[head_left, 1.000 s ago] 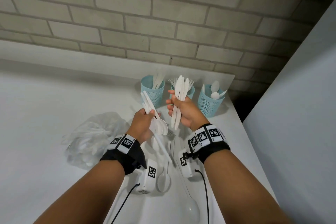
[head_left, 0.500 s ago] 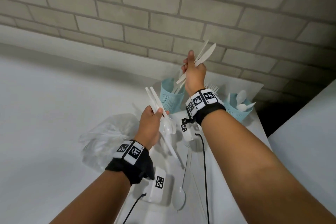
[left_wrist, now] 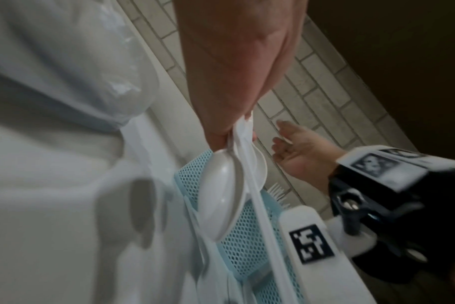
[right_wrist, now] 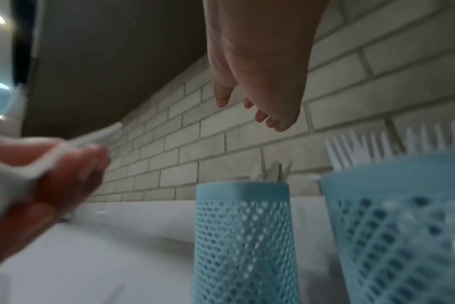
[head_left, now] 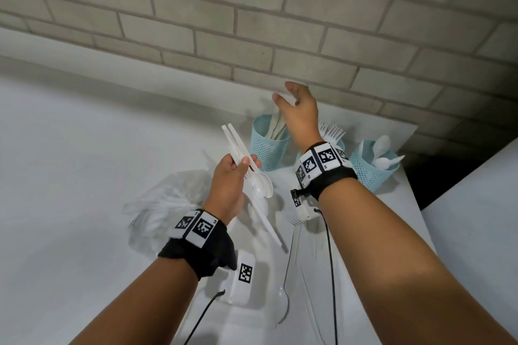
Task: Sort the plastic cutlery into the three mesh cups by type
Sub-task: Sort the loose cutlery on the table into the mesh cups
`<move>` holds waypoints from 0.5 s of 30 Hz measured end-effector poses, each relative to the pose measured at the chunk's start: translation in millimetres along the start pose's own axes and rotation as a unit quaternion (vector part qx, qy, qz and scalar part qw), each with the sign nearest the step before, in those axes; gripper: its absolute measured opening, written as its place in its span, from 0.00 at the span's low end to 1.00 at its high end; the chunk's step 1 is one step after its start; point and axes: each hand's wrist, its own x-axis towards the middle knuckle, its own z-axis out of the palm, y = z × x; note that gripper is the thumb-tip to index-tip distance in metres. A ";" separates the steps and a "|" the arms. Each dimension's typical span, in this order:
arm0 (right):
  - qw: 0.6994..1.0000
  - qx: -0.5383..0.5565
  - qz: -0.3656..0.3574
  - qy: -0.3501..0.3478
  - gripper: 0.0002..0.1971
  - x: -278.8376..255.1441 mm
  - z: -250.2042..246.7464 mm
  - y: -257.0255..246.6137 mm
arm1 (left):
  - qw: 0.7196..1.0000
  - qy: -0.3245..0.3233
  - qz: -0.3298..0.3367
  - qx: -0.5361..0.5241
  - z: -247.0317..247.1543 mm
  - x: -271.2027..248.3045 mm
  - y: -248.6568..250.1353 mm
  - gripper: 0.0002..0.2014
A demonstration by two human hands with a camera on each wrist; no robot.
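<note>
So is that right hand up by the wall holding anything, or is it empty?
Empty. The right hand hangs over the left cup with fingers spread and relaxed; the wrist view shows nothing between them.

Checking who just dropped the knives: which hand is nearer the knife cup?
Right. The right hand hovers open just above the knife cup; the left hand grips spoons lower, beside it.

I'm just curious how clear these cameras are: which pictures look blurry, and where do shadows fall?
Head view: mostly sharp, brick lines bow from the wide lens, the right hand shadows the wall. Left wrist view: smeared, spoons soft. Right wrist view: the left hand badly blurred, mesh cup clearer.
</note>
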 end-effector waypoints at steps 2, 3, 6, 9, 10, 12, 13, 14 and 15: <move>0.999 0.007 -0.038 -0.007 0.12 -17.2 -11.8 -13.8 | 1.000 -0.009 -0.001 -0.013 0.2 -2.4 1.7 0.06; 0.999 0.021 -0.037 -0.032 0.09 -27.5 -17.4 -19.4 | 1.000 -0.013 -0.002 -0.019 0.6 -4.2 2.7 0.06; 0.986 -0.015 0.001 -0.163 0.07 -58.3 -31.4 -26.7 | 0.999 -0.019 -0.010 -0.028 2.0 -9.5 4.0 0.07; 0.951 -0.149 0.064 -0.264 0.16 -81.9 -40.6 -17.7 | 0.998 -0.022 -0.021 -0.047 4.3 -15.7 5.0 0.09; 0.933 -0.182 0.084 -0.297 0.17 -88.6 -43.2 -13.2 | 0.998 -0.024 -0.028 -0.053 5.1 -17.8 5.1 0.11; 0.916 -0.185 0.114 -0.338 0.15 -100.5 -48.2 -4.6 | 0.996 -0.033 -0.043 -0.071 7.2 -21.4 4.4 0.14; 0.919 -0.167 0.123 -0.336 0.13 -105.4 -50.5 -1.7 | 0.995 -0.038 -0.049 -0.077 8.6 -23.1 3.8 0.14; 0.925 -0.147 0.129 -0.325 0.12 -109.7 -53.3 -0.2 | 0.995 -0.041 -0.051 -0.076 10.4 -24.5 2.6 0.15; 0.932 -0.134 0.133 -0.310 0.13 -113.6 -56.2 0.7 | 0.995 -0.045 -0.051 -0.073 12.6 -26.3 1.3 0.14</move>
